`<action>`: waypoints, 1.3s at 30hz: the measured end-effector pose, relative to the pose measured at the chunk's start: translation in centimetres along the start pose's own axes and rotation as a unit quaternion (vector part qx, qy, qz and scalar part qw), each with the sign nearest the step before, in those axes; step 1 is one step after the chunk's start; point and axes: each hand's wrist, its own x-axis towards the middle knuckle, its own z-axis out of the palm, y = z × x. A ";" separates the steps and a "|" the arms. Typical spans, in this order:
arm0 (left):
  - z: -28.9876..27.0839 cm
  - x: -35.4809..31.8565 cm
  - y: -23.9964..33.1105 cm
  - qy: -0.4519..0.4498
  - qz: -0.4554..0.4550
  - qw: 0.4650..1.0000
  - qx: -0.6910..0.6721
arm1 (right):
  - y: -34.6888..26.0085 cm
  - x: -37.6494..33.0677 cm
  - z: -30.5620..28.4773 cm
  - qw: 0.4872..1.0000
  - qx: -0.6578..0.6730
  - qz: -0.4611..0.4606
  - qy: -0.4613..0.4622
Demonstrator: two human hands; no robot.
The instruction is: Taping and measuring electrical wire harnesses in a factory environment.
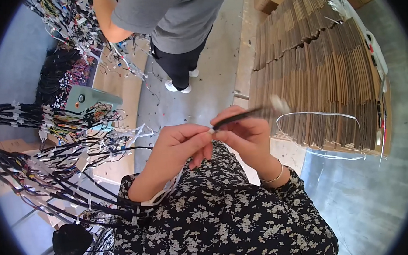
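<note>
Both hands meet in front of the person's chest, above a dark flower-printed dress. The left hand has its fingers curled together, thumb and forefinger pinching the near end of a thin black cable bundle. The right hand is closed around the same bundle just beside it, a slim gold bangle on its wrist. The bundle runs up and to the right from the fingers, ending in a blurred white tip.

On the left, many black wire harnesses with white tags hang in rows, with a pale green box behind them. On the right lies a big stack of flattened brown cardboard sheets, a white strap looping over its near edge. Another person in a grey shirt stands on the concrete floor ahead.
</note>
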 end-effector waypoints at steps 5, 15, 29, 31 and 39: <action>0.7 1.3 -0.6 -0.048 -0.008 0.998 0.050 | 1.1 -0.8 -0.6 0.992 0.072 0.024 0.105; -4.0 3.3 -8.6 0.056 0.354 0.745 0.563 | 8.0 -5.0 -14.9 0.799 0.477 0.256 0.261; -9.0 1.9 -23.6 -0.089 -0.036 0.949 0.301 | 7.1 -12.1 -20.4 0.649 0.446 0.541 0.295; -8.0 5.4 -19.4 0.136 -0.005 0.975 -0.173 | 8.9 -14.1 -21.2 0.709 0.336 0.602 0.148; -5.4 3.1 -15.4 -0.294 -0.057 0.953 0.036 | 25.3 -9.4 -23.9 0.838 -0.332 0.388 -0.190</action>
